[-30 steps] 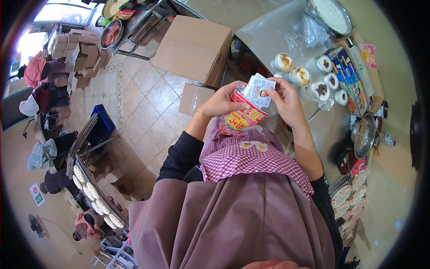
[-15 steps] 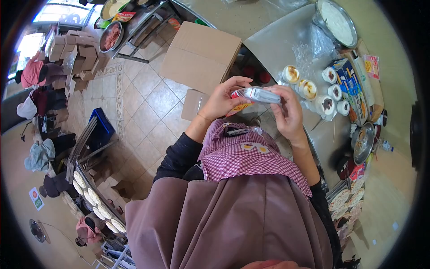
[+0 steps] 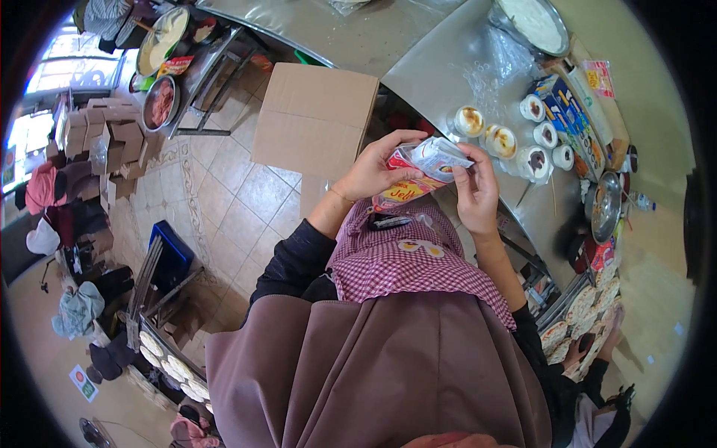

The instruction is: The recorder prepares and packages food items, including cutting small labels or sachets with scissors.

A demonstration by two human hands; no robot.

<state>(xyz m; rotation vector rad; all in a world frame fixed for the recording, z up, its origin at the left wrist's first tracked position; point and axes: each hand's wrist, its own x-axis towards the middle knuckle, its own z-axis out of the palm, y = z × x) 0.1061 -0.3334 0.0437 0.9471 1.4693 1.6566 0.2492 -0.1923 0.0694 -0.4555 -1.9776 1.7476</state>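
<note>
My left hand (image 3: 373, 170) grips a red and yellow printed packet (image 3: 409, 191) by its left side, in front of my checked apron (image 3: 418, 261). A whitish, shiny plastic piece (image 3: 441, 157) shows at the packet's upper end; whether it is an inner sachet or the packet's own side, I cannot tell. My right hand (image 3: 479, 187) pinches this plastic at its right edge, thumb toward me and fingers behind. Both hands are raised above the floor, left of the steel table (image 3: 433, 71).
On the steel table stand white cups (image 3: 535, 163) with brown or yellow tops, a large bowl of white cream (image 3: 534, 26), a blue box (image 3: 560, 104) and a metal bowl (image 3: 606, 207). An open cardboard box (image 3: 317, 108) lies ahead. Other people (image 3: 78, 310) work at the far left.
The packet has tilted from edge-on so that its red and yellow face shows. My right fingers have shifted slightly along its plastic end. The view has turned a little.
</note>
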